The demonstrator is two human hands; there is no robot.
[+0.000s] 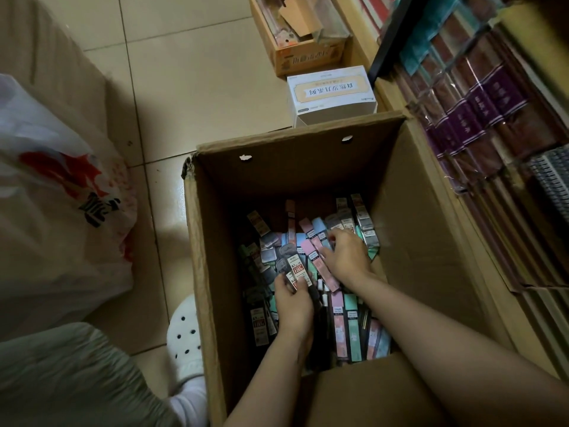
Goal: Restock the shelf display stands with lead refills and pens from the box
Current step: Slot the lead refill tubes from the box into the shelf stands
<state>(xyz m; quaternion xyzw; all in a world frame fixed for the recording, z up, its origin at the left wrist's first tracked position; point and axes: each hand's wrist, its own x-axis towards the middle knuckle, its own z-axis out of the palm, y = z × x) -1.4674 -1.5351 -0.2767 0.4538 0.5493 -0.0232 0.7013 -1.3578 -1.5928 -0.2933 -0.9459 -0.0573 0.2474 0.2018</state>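
Note:
A tall open cardboard box (215, 272) stands on the floor, its bottom covered with several flat lead refill packs (345, 322) in pink, blue, mint, grey and black. Both my hands are deep inside it. My left hand (292, 300) grips a small bunch of dark refill packs (297, 266) with red-and-white labels, held upright. My right hand (348, 257) lies palm down on the pile, fingers curled over pink and blue packs (314, 241). No pens can be told apart in the dim box.
A shelf of wrapped notebooks (480, 112) runs along the right. A white printed carton (331, 94) and a brown carton (301, 35) sit beyond the box. A white plastic bag (61, 211) lies left. My white clog (184, 334) touches the box's left side.

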